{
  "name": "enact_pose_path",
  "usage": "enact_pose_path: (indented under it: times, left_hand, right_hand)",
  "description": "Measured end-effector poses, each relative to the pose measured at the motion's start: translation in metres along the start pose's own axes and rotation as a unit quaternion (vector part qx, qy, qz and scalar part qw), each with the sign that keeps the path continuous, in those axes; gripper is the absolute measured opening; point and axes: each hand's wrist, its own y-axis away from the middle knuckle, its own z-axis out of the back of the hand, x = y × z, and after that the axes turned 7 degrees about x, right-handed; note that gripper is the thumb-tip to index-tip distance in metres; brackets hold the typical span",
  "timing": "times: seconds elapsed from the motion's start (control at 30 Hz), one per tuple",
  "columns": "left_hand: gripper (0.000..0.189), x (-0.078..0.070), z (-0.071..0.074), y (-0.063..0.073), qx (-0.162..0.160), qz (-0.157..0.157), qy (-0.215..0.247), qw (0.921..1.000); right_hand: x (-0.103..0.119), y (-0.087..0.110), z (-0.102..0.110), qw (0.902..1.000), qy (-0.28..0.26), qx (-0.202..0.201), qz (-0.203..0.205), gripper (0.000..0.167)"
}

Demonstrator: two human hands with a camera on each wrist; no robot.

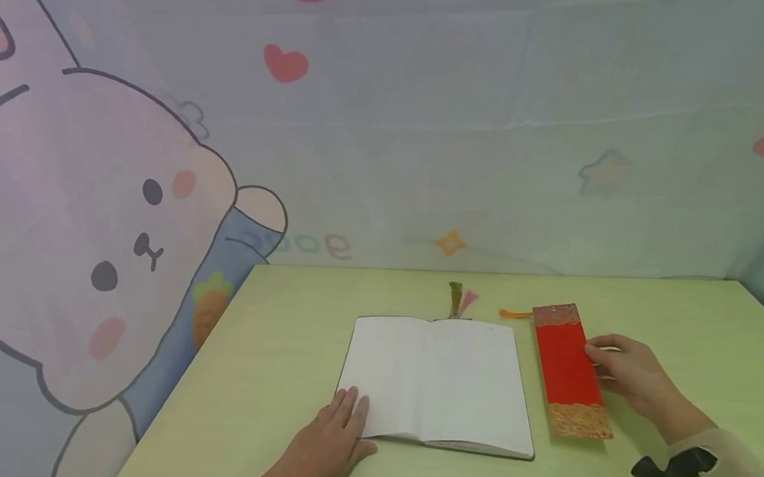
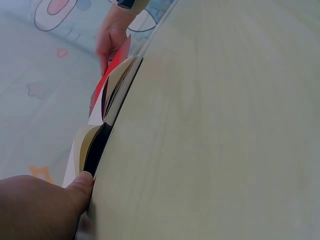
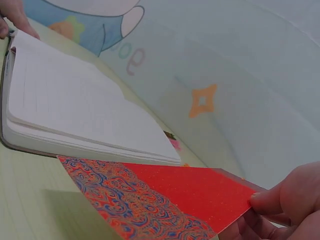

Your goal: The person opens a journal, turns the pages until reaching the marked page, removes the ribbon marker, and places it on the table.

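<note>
An open notebook (image 1: 465,380) with blank-looking pages lies on the table; in the right wrist view its pages (image 3: 75,95) show faint ruled lines. My left hand (image 1: 328,444) rests on its lower left corner, fingers on the page, and the thumb (image 2: 82,182) touches the near edge in the left wrist view. To the right of the notebook, my right hand (image 1: 634,374) pinches a red bookmark (image 1: 567,365) by its right edge. Patterned bands cross both ends of the bookmark (image 3: 195,190), and an orange tassel (image 1: 515,314) hangs from its far end. It is raised above the table.
Green and pink tassels (image 1: 456,300) stick out past the notebook's top edge. The pale green table (image 1: 280,335) ends at a printed cloth backdrop (image 1: 395,157) with a rabbit. A black strap (image 1: 673,470) is on the right sleeve.
</note>
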Motion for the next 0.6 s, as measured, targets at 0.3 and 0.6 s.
enact_pose_path:
  times: [0.3,0.6]
  left_hand:
    - [0.064,0.000,0.001,-0.001,0.000,-0.001,0.001,1.0000]
    - [0.065,0.000,-0.002,0.000,0.013,0.005,0.016,0.9998]
  right_hand:
    - [-0.005,0.013,0.010,0.9996,0.027,0.001,-0.002,0.059]
    - [-0.020,0.021,0.019,0.9988,0.042,-0.010,-0.023,0.057]
